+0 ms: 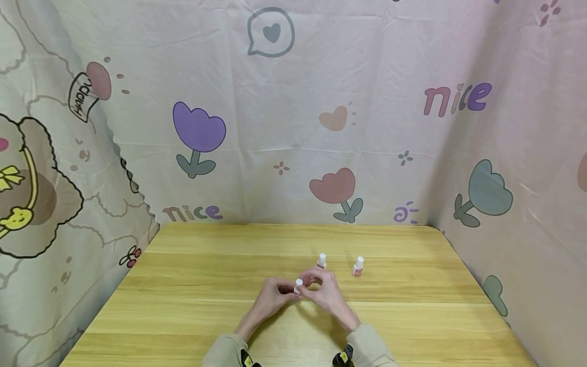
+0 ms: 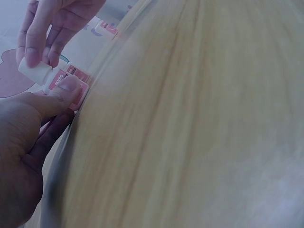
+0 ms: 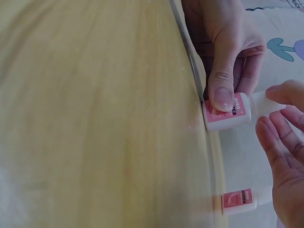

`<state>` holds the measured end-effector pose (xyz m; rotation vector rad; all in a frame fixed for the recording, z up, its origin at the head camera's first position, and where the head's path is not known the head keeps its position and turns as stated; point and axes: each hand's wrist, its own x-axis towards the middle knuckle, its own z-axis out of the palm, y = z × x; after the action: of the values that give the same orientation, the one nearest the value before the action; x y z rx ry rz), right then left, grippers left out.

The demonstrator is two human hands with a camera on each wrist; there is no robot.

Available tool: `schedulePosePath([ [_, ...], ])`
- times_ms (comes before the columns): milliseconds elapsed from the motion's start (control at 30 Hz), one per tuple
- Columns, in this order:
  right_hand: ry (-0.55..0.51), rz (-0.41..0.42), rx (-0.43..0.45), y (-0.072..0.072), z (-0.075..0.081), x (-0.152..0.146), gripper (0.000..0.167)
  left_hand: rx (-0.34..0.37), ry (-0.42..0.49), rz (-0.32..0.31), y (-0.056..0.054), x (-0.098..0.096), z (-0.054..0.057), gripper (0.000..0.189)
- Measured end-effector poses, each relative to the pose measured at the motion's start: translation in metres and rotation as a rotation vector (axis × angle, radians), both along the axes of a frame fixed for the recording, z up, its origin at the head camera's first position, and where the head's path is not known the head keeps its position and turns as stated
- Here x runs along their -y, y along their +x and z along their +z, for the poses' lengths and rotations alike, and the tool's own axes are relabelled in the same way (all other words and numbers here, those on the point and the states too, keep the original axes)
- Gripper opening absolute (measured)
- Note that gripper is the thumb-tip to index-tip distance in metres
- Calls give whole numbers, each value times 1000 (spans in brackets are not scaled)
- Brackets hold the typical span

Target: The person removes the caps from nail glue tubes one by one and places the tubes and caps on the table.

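Note:
A small white bottle [image 1: 298, 288] with a pink label and a white cap stands upright on the table between both hands. My left hand [image 1: 271, 296] holds the bottle's body, its thumb lying across the label in the left wrist view. My right hand [image 1: 326, 293] has its thumb and fingertips at the white cap [image 3: 264, 105], pinching it from either side. Behind the right hand is a second bottle [image 1: 322, 260] of the same kind, its lower part partly hidden in the head view. Farther right, a third one [image 1: 358, 266] stands upright with its cap on.
The light wooden table [image 1: 192, 265] reaches back to a printed curtain [image 1: 284, 102] with flowers and words. Similar cloth hangs along the left and right sides. Dark straps with devices [image 1: 343, 357] sit at both wrists, over beige sleeves.

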<state>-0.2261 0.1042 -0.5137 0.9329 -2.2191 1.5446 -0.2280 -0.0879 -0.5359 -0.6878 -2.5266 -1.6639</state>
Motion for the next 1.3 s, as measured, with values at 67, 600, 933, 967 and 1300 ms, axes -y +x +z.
schedulePosePath([
  [67, 7, -2, 17, 0, 0, 0, 16, 0, 0, -1, 0, 0, 0, 9],
  [600, 17, -35, 128, 2, 2, 0, 18, -8, 7, -5, 0, 0, 0, 10],
  [933, 23, -36, 126, 4, 4, 0, 16, 9, 17, -6, 0, 1, -1, 10],
  [967, 24, -38, 128, 6, 8, 1, 16, 10, 20, -6, 0, 1, -1, 10],
  [1300, 41, -9, 173, 4, 5, 0, 21, 4, 16, -7, -1, 1, -1, 10],
])
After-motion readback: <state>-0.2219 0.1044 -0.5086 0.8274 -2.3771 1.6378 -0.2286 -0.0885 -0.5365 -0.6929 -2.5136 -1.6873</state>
